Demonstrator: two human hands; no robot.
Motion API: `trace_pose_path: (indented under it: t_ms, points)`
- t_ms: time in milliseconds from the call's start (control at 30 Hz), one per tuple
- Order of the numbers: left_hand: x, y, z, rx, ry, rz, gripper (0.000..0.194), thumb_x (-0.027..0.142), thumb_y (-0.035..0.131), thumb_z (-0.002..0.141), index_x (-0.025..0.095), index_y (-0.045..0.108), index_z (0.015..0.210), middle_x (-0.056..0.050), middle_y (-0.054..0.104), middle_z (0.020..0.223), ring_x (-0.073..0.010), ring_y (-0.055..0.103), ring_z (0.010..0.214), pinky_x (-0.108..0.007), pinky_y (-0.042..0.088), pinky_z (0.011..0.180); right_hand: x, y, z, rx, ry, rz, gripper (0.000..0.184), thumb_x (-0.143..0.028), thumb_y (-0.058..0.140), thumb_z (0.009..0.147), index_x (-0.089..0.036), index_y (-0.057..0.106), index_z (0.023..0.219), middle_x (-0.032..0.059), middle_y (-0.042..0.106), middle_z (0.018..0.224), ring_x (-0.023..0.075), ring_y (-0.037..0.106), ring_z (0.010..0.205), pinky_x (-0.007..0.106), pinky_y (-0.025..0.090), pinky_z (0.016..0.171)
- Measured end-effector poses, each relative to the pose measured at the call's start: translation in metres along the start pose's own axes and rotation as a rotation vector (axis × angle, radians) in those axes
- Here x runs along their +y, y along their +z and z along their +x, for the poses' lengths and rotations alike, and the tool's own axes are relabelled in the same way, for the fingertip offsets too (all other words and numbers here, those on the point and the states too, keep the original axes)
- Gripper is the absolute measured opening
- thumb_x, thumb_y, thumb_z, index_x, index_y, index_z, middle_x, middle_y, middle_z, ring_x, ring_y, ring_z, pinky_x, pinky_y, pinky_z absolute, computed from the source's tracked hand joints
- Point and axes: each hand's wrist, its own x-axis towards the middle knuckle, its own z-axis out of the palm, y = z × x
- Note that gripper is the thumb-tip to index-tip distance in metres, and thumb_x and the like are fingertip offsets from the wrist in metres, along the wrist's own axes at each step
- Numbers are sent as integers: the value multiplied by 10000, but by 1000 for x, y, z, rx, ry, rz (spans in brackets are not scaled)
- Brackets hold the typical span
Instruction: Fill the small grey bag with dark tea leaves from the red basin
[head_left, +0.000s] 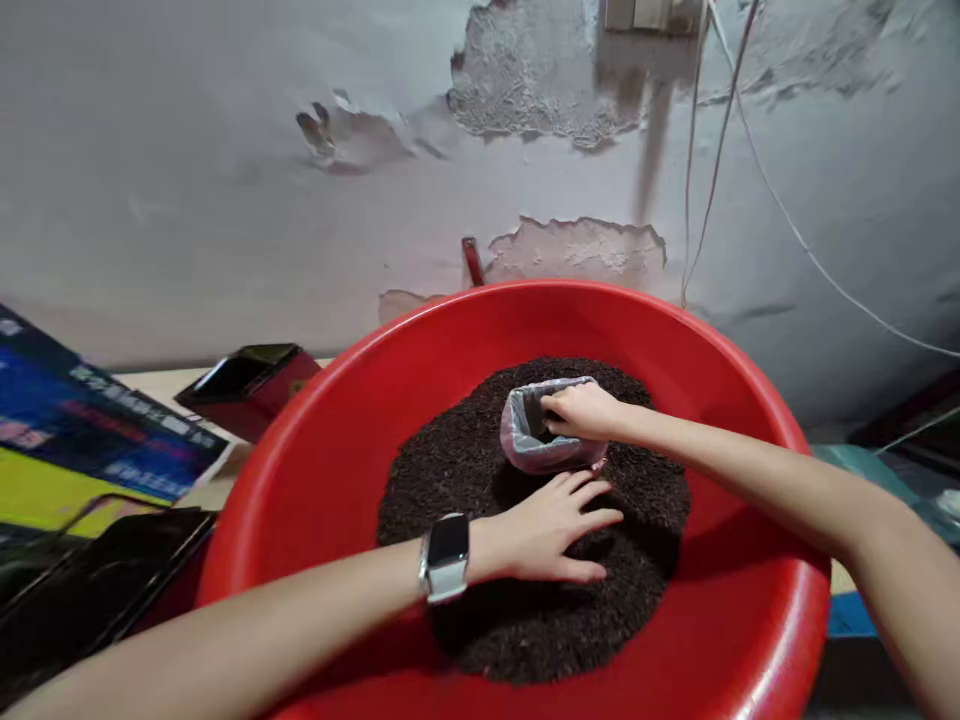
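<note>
A small plastic-lined pot (551,459), pinkish outside with a pale folded rim, stands on dark soil (450,480) inside a large red tub (315,480). My right hand (581,411) reaches over the pot's right rim, its fingers curled down inside; whether they hold anything is hidden. Some dark soil shows within the pot. Just in front of the pot, my left hand (551,530) is palm down over the soil, fingers spread and holding nothing. A watch with a white strap is on the left wrist.
Left of the tub sits a dark red, black-rimmed container (251,390), beside a blue and yellow printed package (97,420). A black container (97,580) is nearer. Behind rises a peeling wall (225,180) with hanging white cables (780,200).
</note>
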Motion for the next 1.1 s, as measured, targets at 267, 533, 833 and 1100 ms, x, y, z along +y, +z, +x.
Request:
trace_pose_path:
  t_ms: [267,533,833,1100]
  points:
    - [-24,35,-8,-163,-230,-201,718,630,429,766,302,245,1379,-132,218,1456,-356,215,1316,-554,241,1018,-6,-2,-1,-12,-28,-8,280,-346,405,842,-169,597,943,87,668,872,202,632,739,265,401,596]
    - [-16,39,-3,-10,-220,-77,605,512,510,773,184,396,1269,-122,497,1184,-280,498,1063,-423,426,898,-7,-2,-2,-4,-50,-16,262,-322,416,838,-161,599,937,92,670,866,206,637,740,268,402,595]
    - [-17,43,1,5,-131,224,291,415,405,864,159,521,942,-76,586,909,-200,585,781,-299,483,685,-6,1,-2,0,-56,-14,262,-333,422,840,-164,598,935,90,672,857,203,636,736,267,409,611]
    - [-7,0,11,138,36,315,222,359,430,861,161,530,863,-71,574,879,-173,563,724,-266,468,626,-8,-1,-2,-16,-36,7,270,-333,412,850,-167,597,957,100,667,894,192,632,759,271,416,641]
